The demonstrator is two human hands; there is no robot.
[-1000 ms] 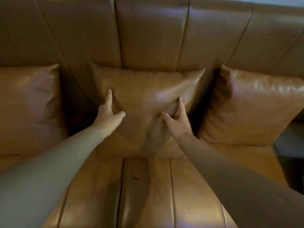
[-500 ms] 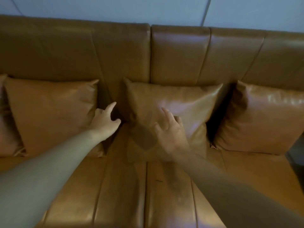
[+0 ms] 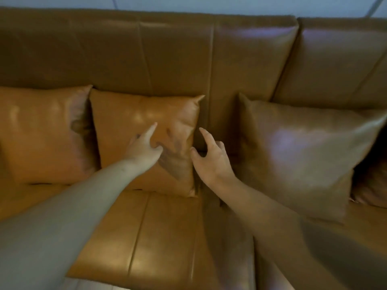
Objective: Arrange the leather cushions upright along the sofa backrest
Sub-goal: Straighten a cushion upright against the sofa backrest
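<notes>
Three tan leather cushions lean upright against the sofa backrest (image 3: 178, 55): a left cushion (image 3: 41, 132), a middle cushion (image 3: 129, 122) and a right cushion (image 3: 299, 155). My left hand (image 3: 144, 147) is in front of the middle cushion's face, index finger stretched out, holding nothing. My right hand (image 3: 211, 160) hovers in the gap between the middle and right cushions, fingers apart and curled, at the middle cushion's right edge. Whether either hand touches the leather I cannot tell.
The leather seat (image 3: 163, 237) runs below the cushions. A pale wall (image 3: 209, 5) shows above the backrest. Part of another cushion (image 3: 370, 185) peeks out at the far right edge.
The view has swung left along the sofa. Both hands left the cushion they were pressing, which now stands at the right, and moved to the cushion left of it.
</notes>
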